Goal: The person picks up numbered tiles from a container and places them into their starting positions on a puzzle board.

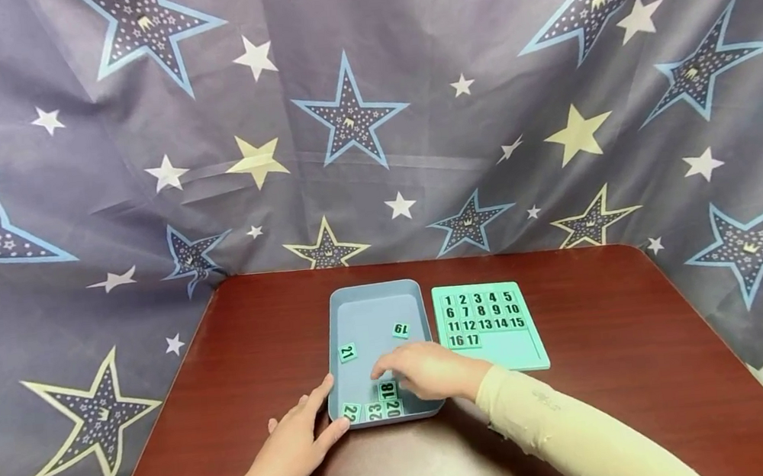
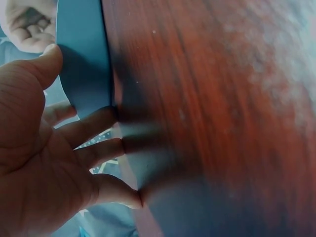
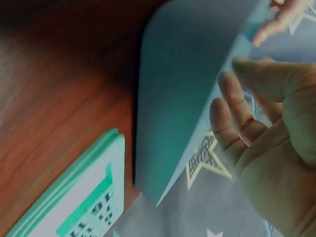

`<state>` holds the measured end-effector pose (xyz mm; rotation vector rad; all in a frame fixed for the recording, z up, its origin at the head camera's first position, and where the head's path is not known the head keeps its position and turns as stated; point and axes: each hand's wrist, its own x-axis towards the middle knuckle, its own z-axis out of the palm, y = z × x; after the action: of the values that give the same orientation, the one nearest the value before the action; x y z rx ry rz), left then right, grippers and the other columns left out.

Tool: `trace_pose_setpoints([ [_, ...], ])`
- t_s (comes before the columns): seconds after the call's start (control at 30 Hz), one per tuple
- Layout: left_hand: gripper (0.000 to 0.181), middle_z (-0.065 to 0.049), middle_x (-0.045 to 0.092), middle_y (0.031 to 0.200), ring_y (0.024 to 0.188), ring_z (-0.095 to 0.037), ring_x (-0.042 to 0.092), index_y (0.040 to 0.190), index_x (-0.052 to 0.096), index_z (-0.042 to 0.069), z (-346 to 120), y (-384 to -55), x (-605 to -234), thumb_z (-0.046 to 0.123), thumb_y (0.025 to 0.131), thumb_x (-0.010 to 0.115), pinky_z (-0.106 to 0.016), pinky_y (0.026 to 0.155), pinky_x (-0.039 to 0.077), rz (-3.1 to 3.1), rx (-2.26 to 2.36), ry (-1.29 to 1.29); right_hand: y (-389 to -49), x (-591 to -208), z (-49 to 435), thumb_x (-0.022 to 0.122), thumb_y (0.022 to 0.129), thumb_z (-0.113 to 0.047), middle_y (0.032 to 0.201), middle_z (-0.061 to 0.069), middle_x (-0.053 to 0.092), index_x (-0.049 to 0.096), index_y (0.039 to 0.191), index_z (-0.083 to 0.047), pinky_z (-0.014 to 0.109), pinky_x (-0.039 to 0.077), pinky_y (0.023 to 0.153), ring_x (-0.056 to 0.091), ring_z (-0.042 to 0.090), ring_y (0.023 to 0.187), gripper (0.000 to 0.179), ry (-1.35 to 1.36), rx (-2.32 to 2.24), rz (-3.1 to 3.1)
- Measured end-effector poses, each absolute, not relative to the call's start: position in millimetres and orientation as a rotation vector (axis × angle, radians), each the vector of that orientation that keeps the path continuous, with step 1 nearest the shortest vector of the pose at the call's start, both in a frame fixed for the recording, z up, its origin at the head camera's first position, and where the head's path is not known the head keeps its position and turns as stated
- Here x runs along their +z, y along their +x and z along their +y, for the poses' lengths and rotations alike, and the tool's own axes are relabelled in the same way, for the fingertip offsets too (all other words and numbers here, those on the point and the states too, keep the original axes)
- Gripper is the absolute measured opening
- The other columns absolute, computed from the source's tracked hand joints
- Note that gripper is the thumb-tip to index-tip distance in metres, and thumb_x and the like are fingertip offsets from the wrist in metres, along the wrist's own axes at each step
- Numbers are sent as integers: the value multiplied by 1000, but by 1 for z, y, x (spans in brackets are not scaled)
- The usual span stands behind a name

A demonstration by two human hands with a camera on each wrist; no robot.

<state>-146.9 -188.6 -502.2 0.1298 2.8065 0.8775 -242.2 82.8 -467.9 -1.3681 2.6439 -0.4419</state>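
A blue-grey tray (image 1: 373, 291) holds several loose green number tiles. Tile 18 (image 1: 387, 391) lies just below the fingers of my right hand (image 1: 429, 371), which reaches in over the tray's right side. Those fingers are bent, and no tile shows between them in the right wrist view. Along the tray's front edge lie tile 22 (image 1: 351, 412), tile 23 (image 1: 374, 412) and tile 20 (image 1: 394, 408). Farther back are tile 21 (image 1: 347, 352) and tile 19 (image 1: 400, 330). My left hand (image 1: 297, 438) touches the front left corner with fingers spread, its thumb at the rim.
Right of the tray sits a green number board (image 1: 509, 348), its tiles filled in rows from 1 to 17 with a bare stretch after them. Both lie on a reddish-brown wooden table (image 1: 260, 334). A grey curtain with stars (image 1: 363, 194) hangs behind the table.
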Motion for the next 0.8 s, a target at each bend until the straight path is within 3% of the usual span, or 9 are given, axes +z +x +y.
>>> trace_pose_setpoints([
  [0.13, 76, -18, 56, 160, 152, -49, 46, 168, 39, 26, -189, -147, -503, 54, 103, 67, -91, 108, 26, 2813, 879, 133, -242, -480, 68, 72, 86, 12, 119, -17, 78, 76, 129, -35, 27, 58, 97, 70, 10, 109, 63, -1480, -162, 2656],
  [0.23, 77, -17, 55, 161, 153, -48, 46, 168, 38, 27, -189, -147, -504, 55, 103, 67, -90, 109, 26, 2805, 880, 130, -241, -486, 66, 77, 84, 10, 114, -20, 80, 78, 126, -38, 27, 59, 93, 71, 9, 106, 63, -1540, -72, 2668],
  [0.53, 76, -17, 54, 161, 153, -48, 45, 168, 38, 28, -191, -146, -505, 55, 103, 67, -90, 109, 26, 2800, 874, 124, -242, -494, 74, 80, 94, -11, 120, -16, 79, 78, 124, -26, 29, 57, 96, 72, 13, 107, 34, -1500, -174, 2788],
  [0.63, 77, -17, 54, 162, 154, -48, 45, 168, 37, 29, -190, -146, -505, 56, 103, 66, -90, 109, 25, 2799, 871, 128, -244, -487, 89, 84, 93, -18, 124, -8, 79, 75, 130, -19, 34, 59, 98, 72, 17, 110, 39, -1416, -340, 2848],
  [0.8, 78, -15, 52, 164, 155, -47, 43, 169, 37, 29, -191, -146, -505, 57, 102, 66, -90, 110, 24, 2795, 882, 134, -251, -467, 146, 87, 89, -12, 123, 2, 80, 72, 135, -13, 45, 61, 94, 74, 27, 111, 48, -1184, -572, 3088],
])
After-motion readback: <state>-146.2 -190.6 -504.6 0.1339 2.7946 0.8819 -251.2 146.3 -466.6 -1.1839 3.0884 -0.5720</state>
